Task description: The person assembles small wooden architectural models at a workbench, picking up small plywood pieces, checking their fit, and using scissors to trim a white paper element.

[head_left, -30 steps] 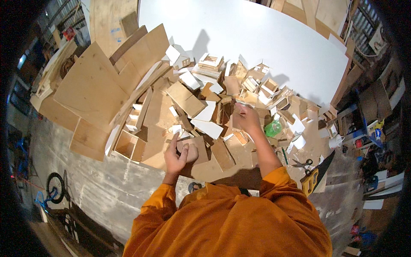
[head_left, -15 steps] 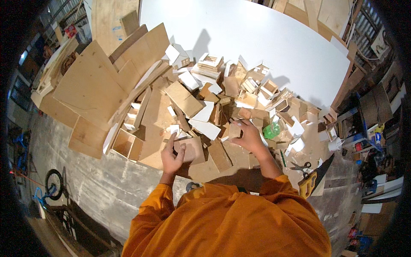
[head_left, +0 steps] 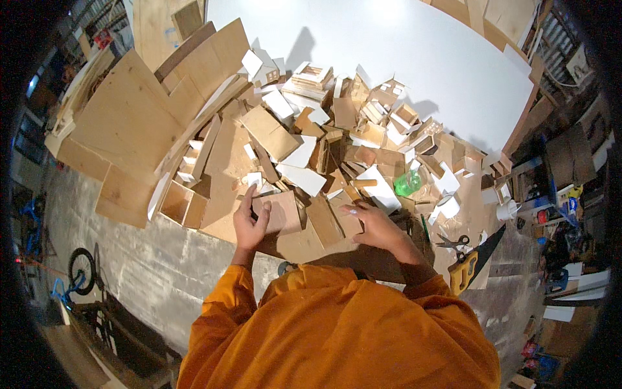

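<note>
My left hand (head_left: 251, 223) rests at the left end of a flat brown wooden board (head_left: 281, 212), its thumb and index finger apart. A small white piece (head_left: 254, 179) lies just past the index fingertip. Between the thumb and fingers of my right hand (head_left: 379, 228) is a small wooden piece (head_left: 348, 222), partly covered by the hand. Left of it lies a narrow wooden offcut (head_left: 323, 222). Beyond both hands, wood and white board scraps (head_left: 301, 179) are heaped up, with a wooden block (head_left: 269, 132) among them.
Small model houses (head_left: 383, 97) stand at the back of the heap, before a large white panel (head_left: 376, 45). A green bottle (head_left: 407, 183), scissors (head_left: 453, 242) and a yellow-handled handsaw (head_left: 464, 272) lie at right. Plywood sheets (head_left: 129, 123) lean at left, near an open wooden box (head_left: 183, 204).
My right hand has come nearer to me with the small wooden piece, beside the narrow offcut. A white board it partly hid now shows behind it. My left hand stays by the brown board.
</note>
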{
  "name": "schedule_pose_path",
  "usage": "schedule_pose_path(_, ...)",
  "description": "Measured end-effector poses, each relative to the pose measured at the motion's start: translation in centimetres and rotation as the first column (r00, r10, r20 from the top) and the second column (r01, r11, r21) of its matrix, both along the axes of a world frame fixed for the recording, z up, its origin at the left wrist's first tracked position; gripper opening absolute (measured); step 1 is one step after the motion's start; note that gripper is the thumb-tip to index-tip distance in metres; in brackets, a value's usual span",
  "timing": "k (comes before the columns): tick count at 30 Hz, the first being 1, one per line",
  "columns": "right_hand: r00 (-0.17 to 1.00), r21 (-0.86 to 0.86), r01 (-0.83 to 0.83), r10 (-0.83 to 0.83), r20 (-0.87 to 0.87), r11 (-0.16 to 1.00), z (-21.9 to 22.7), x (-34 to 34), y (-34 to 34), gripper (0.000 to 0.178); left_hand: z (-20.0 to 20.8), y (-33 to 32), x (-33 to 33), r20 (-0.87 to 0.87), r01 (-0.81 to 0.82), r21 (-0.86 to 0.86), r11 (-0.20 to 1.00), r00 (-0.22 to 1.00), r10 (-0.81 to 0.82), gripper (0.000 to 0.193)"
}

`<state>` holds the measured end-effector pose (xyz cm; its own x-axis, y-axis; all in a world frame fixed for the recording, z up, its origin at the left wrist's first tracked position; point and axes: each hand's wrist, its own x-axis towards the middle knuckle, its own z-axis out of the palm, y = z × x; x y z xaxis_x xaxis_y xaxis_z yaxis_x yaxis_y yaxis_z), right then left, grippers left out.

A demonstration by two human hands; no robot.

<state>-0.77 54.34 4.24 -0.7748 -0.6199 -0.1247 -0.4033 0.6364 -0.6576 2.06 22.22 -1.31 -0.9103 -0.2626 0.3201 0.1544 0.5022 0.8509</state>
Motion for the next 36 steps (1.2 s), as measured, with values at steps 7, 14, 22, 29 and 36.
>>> schedule_pose_path(7,0.951,-0.203,-0.006,0.069,0.302,0.979,0.6,0.5,1.3,0.071,0.6,0.7,-0.1,0.014,-0.001,0.034,0.999,1.000,0.000,0.053)
schedule_pose_path(14,0.953,-0.298,0.012,0.079,0.291,0.954,1.0,2.1,3.2,0.068,0.6,0.8,0.6,-0.033,-0.123,0.015,0.992,0.992,0.123,0.048)
schedule_pose_path(22,0.971,-0.508,0.126,0.000,0.241,0.852,1.1,4.2,4.1,0.064,3.7,9.2,5.8,0.057,0.352,0.010,0.936,0.934,-0.352,0.049)
schedule_pose_path(29,0.990,-0.571,0.008,-0.088,-0.113,0.821,0.1,5.1,2.7,0.050,5.3,15.9,5.7,0.100,0.582,0.380,0.719,0.747,-0.658,0.035)
schedule_pose_path(36,0.987,-0.519,-0.022,-0.065,-0.149,0.855,-0.3,3.9,4.2,0.029,4.7,16.2,7.0,0.309,0.311,0.619,0.721,0.748,-0.587,0.026)
